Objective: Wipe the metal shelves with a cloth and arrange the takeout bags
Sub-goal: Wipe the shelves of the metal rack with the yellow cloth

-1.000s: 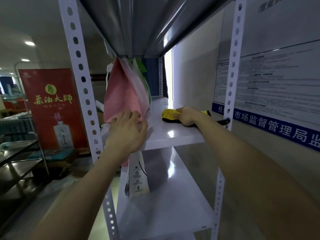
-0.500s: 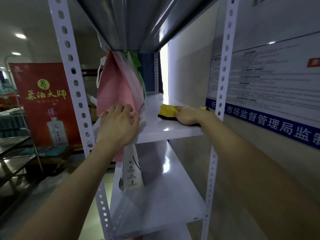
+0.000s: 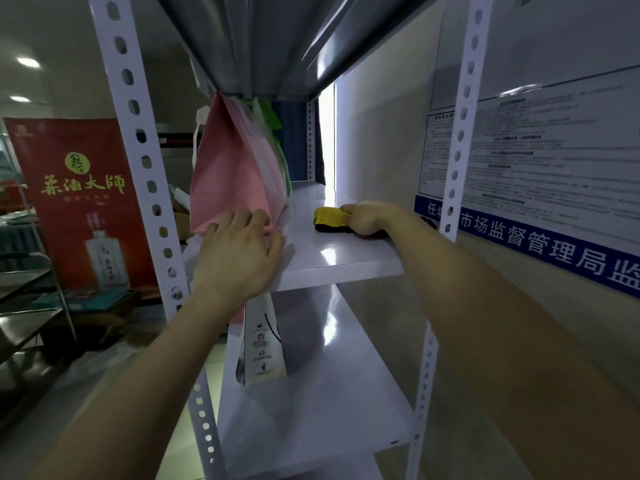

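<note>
A white metal shelf [image 3: 341, 263] runs away from me between perforated uprights. My right hand [image 3: 367, 218] presses a yellow and black cloth [image 3: 329, 216] flat on this shelf near the wall side. My left hand [image 3: 239, 258] lies against the lower part of a pink takeout bag [image 3: 230, 181], which stands upright at the shelf's left edge with several other bags behind it, one green. A white paper bag [image 3: 261, 348] with printed icons stands on the lower shelf [image 3: 332, 403] below my left hand.
The shelf above [image 3: 270, 39] hangs low over the bags. A wall with a printed notice and blue sign band [image 3: 540, 244] is close on the right. A red banner [image 3: 79, 202] and dark metal racks [image 3: 24, 306] stand to the left.
My right hand has slid the cloth a little toward me and to the left along the shelf. The left hand stays on the pink bag.
</note>
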`<move>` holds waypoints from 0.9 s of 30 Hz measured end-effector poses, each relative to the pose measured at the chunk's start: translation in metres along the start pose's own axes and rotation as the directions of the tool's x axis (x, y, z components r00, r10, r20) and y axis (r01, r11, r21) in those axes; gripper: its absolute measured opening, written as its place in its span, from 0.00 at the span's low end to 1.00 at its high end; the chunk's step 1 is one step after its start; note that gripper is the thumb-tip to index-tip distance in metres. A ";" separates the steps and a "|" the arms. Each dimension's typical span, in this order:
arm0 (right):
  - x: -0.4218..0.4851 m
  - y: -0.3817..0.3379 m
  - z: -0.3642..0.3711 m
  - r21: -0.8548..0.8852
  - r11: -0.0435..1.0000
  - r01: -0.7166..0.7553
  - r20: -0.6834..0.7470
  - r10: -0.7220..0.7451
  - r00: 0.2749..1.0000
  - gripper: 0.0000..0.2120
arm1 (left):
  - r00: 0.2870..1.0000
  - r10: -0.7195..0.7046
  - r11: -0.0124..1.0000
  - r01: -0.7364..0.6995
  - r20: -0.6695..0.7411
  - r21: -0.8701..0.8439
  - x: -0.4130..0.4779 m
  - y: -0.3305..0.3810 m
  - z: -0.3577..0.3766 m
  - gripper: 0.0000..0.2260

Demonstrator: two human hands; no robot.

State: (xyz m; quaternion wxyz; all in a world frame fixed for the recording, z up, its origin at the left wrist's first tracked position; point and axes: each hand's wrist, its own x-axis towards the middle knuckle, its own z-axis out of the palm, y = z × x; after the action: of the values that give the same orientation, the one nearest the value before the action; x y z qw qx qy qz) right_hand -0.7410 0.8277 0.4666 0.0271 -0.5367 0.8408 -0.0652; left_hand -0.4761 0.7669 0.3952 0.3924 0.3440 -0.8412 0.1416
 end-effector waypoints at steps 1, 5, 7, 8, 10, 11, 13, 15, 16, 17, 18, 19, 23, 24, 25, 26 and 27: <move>0.009 -0.002 -0.002 -0.012 1.000 -0.012 0.020 0.012 1.000 0.25 | 1.000 0.000 1.000 0.000 -0.001 0.003 0.000 0.000 0.000 0.21; 0.023 -0.002 -0.003 -0.001 1.000 -0.010 0.038 0.010 0.999 0.26 | 1.000 -0.023 1.000 0.023 -0.013 0.005 0.000 0.003 -0.001 0.21; 0.011 -0.002 -0.003 0.017 1.000 0.009 0.035 -0.009 0.999 0.26 | 0.999 -0.027 1.000 0.027 -0.020 -0.003 0.000 0.003 -0.002 0.21; 0.004 -0.002 -0.002 0.019 1.000 0.013 0.030 -0.014 0.999 0.25 | 0.999 -0.026 1.000 0.026 -0.029 -0.003 0.000 0.003 -0.002 0.20; -0.012 0.000 -0.001 0.033 0.999 0.012 0.003 -0.012 1.000 0.25 | 0.999 -0.031 1.000 0.031 -0.040 -0.007 0.000 0.002 -0.002 0.21; -0.020 0.001 0.000 0.042 0.999 0.013 -0.009 -0.013 1.000 0.25 | 0.999 -0.038 0.999 0.037 -0.039 -0.016 0.001 0.002 -0.002 0.21; -0.041 0.005 0.004 0.072 0.997 0.032 -0.039 -0.029 0.999 0.25 | 0.997 -0.052 0.998 0.051 -0.051 -0.033 0.001 0.003 -0.002 0.22; -0.062 0.009 0.009 0.100 0.994 0.047 -0.057 -0.042 0.998 0.25 | 0.994 -0.058 0.998 0.054 -0.094 -0.045 0.000 0.005 -0.004 0.22; -0.072 0.011 0.011 0.105 0.993 0.056 -0.063 -0.049 0.997 0.25 | 0.991 -0.054 0.997 0.047 -0.124 -0.058 -0.001 0.007 -0.006 0.21; -0.082 0.011 0.013 0.096 0.993 0.061 -0.065 -0.055 0.996 0.25 | 0.987 -0.042 0.996 0.030 -0.157 -0.080 -0.002 0.009 -0.009 0.20; -0.089 0.010 0.016 0.077 0.995 0.070 -0.074 -0.064 0.995 0.25 | 0.980 -0.016 0.994 -0.005 -0.198 -0.106 -0.004 0.011 -0.013 0.18; -0.096 0.009 0.019 0.059 0.995 0.078 -0.094 -0.072 0.993 0.25 | 0.968 0.025 0.989 -0.061 -0.249 -0.134 -0.006 0.012 -0.018 0.15; -0.117 -0.007 0.028 0.104 0.988 0.111 -0.194 -0.090 0.977 0.25 | 0.852 0.160 0.958 -0.256 -0.499 -0.130 -0.044 0.010 -0.037 0.10; -0.120 -0.014 0.031 0.110 0.986 0.127 -0.216 -0.101 0.971 0.25 | 0.823 0.150 0.961 -0.252 -0.549 -0.115 -0.060 0.006 -0.039 0.11; -0.123 -0.022 0.033 0.115 0.983 0.142 -0.231 -0.113 0.966 0.25 | 0.804 0.119 0.967 -0.227 -0.583 -0.114 -0.077 -0.001 -0.038 0.13; -0.125 -0.032 0.037 0.122 0.980 0.160 -0.237 -0.127 0.963 0.25 | 0.800 0.072 0.975 -0.182 -0.596 -0.128 -0.093 -0.011 -0.034 0.16; -0.127 -0.045 0.040 0.129 0.974 0.186 -0.241 -0.151 0.959 0.25 | 0.809 0.015 0.981 -0.126 -0.588 -0.148 -0.107 -0.022 -0.030 0.19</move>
State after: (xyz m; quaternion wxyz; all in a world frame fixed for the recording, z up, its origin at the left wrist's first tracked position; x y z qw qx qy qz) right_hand -0.6426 0.9211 0.4301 -0.0357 -0.5918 0.7821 -0.1919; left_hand -0.3958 0.8160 0.3332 0.6553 0.2156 -0.7016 0.1784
